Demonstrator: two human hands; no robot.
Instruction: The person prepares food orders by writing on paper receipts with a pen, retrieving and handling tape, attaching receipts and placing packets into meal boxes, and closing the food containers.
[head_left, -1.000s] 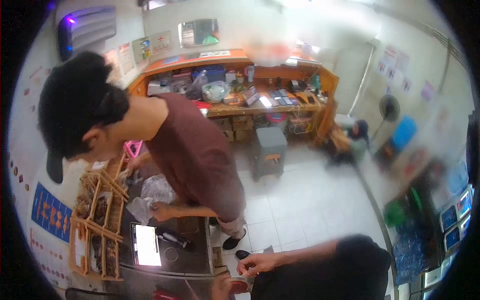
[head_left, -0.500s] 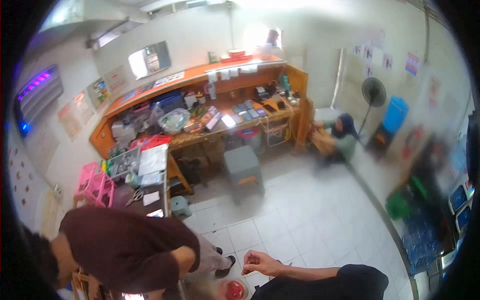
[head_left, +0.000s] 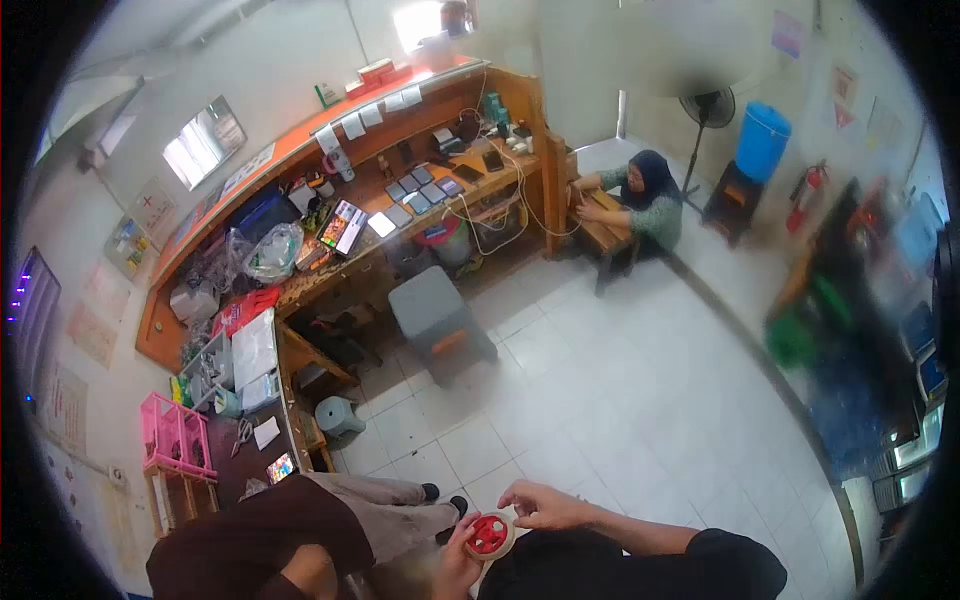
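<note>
Head view: left hand (head_left: 456, 562) gripped the roll (head_left: 486, 539) by its edge, face up, presumably steadying it just beside the right hand (head_left: 540, 506), whose fingers were curled, though whether on anything could not be told.

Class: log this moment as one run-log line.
left hand: holding red-centred round object | right hand: beside object, contact unclear | nearby: person in brown shirt
</note>
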